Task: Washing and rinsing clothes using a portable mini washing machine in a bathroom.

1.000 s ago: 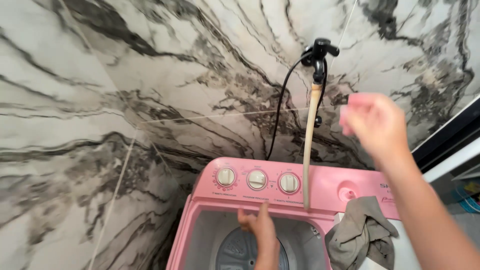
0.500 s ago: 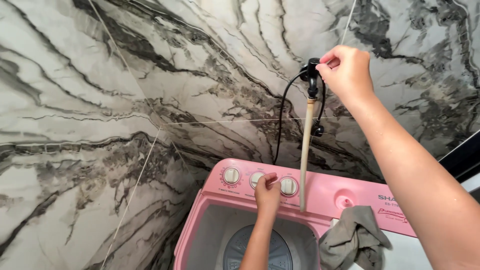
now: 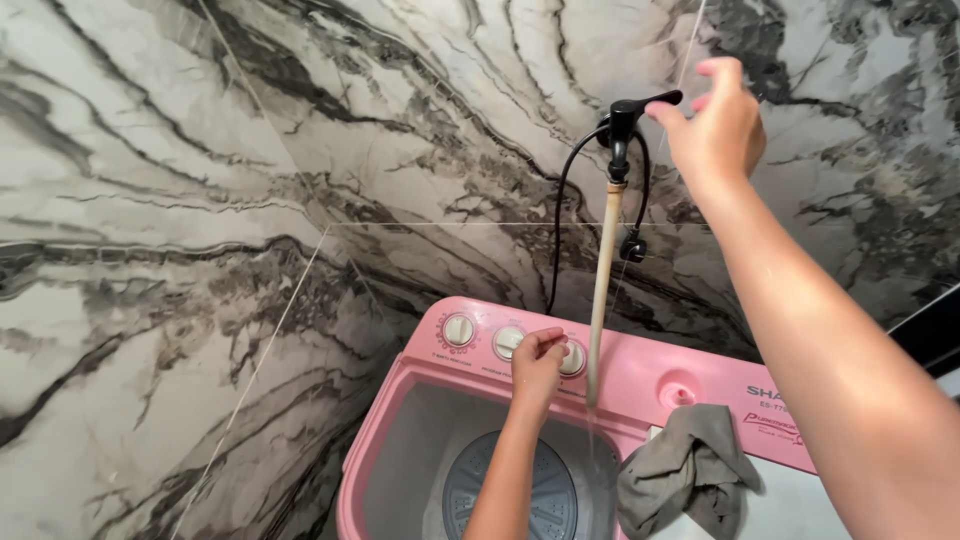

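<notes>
Fingers of my right hand point(image 3: 718, 130) spread apart at the black tap lever point(image 3: 648, 101), upper right; left hand point(image 3: 537, 362) fingers pinch a dial point(image 3: 571, 358) on the pink washer point(image 3: 640, 380).

**Camera setup: single head view**

One camera only, worn on the head; no second view to overlap. It looks forward and slightly down at a grey-veined white marble-tile wall point(image 3: 250, 200), close range. Black wall tap point(image 3: 625, 115) sits upper centre-right; pink top-loading washing machine point(image 3: 640, 375) fills the lower edge. Both forearms enter from the bottom.
</notes>
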